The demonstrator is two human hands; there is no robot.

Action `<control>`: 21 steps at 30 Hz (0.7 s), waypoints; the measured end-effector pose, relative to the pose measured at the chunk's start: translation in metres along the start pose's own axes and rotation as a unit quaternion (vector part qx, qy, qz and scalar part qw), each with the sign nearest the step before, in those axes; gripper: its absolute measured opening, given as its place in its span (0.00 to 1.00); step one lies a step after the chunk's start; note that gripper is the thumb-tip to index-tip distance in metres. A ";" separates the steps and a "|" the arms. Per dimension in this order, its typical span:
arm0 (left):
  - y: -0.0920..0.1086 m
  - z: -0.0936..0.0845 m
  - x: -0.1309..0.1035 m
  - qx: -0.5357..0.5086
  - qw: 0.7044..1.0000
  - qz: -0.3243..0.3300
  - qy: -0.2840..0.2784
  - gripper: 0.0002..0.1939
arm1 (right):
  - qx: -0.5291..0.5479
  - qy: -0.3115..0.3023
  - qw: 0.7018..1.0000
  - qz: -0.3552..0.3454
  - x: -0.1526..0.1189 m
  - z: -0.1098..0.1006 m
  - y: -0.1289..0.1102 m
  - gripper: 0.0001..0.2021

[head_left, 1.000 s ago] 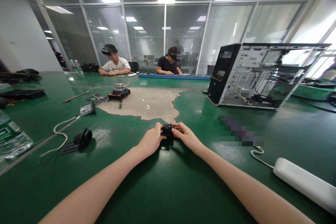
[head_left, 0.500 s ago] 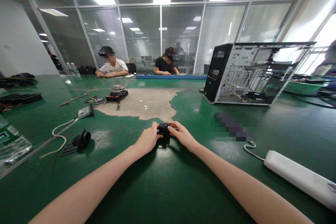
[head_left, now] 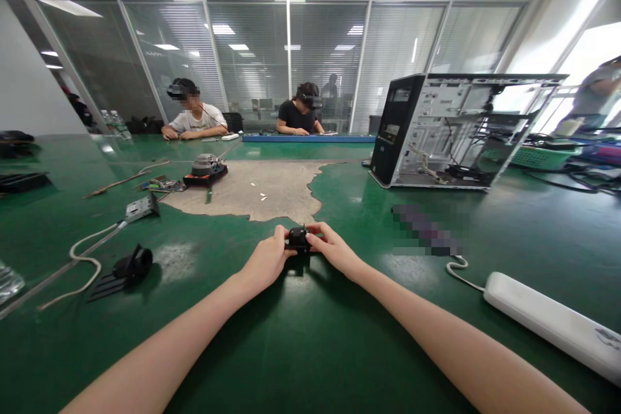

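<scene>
A small black part [head_left: 297, 239] is held between both hands, just above the green table [head_left: 281, 330]. My left hand [head_left: 267, 256] grips its left side, fingers closed round it. On the right side, the thumb and fingers of my right hand [head_left: 334, 250] pinch the same part. What exactly the part is, I cannot tell. Beyond the hands lies a bare, ragged-edged patch [head_left: 276, 191] of the tabletop. A black plastic piece with a round opening [head_left: 130, 265] rests to the left.
An open computer case [head_left: 456, 132] stands at the right, with a white power strip [head_left: 543, 317] nearer. Left of centre sit a round metal-topped part [head_left: 206, 167], a metal bracket [head_left: 140, 207] and a bottle [head_left: 8, 281]. Two people [head_left: 194, 119] sit across the table.
The view has turned slightly to the right, so most things appear shifted left. Both hands still hold the black part, which looks turned a little. More of a person shows at the far right.
</scene>
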State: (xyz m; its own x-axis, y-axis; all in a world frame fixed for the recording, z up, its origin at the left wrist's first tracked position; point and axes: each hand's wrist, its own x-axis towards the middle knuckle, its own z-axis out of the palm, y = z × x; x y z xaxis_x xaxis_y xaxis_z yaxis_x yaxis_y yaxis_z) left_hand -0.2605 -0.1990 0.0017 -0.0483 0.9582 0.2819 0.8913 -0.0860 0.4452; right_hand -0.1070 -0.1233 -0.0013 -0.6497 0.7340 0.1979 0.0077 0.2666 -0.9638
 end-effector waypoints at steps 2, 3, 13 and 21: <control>0.001 -0.001 -0.001 0.007 1.000 0.001 0.000 0.12 | -0.020 -0.010 1.000 -0.001 -0.001 -0.001 0.000 0.13; 0.001 -0.001 -0.001 0.009 1.000 0.001 0.000 0.12 | -0.030 -0.013 0.999 -0.009 -0.002 -0.001 -0.001 0.13; 0.002 -0.002 0.000 -0.003 1.000 -0.007 -0.005 0.13 | -0.047 0.019 0.998 -0.047 -0.001 -0.001 0.001 0.10; 0.002 -0.002 -0.001 0.000 1.000 -0.011 -0.005 0.13 | -0.039 -0.015 0.998 -0.045 -0.007 -0.002 -0.004 0.13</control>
State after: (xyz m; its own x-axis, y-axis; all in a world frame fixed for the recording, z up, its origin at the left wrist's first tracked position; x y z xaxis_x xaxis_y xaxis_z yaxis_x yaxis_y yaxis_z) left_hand -0.2597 -0.2004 0.0045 -0.0628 0.9626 0.2637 0.8904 -0.0653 0.4505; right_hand -0.1014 -0.1280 0.0014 -0.6723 0.6864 0.2771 0.0061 0.3795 -0.9252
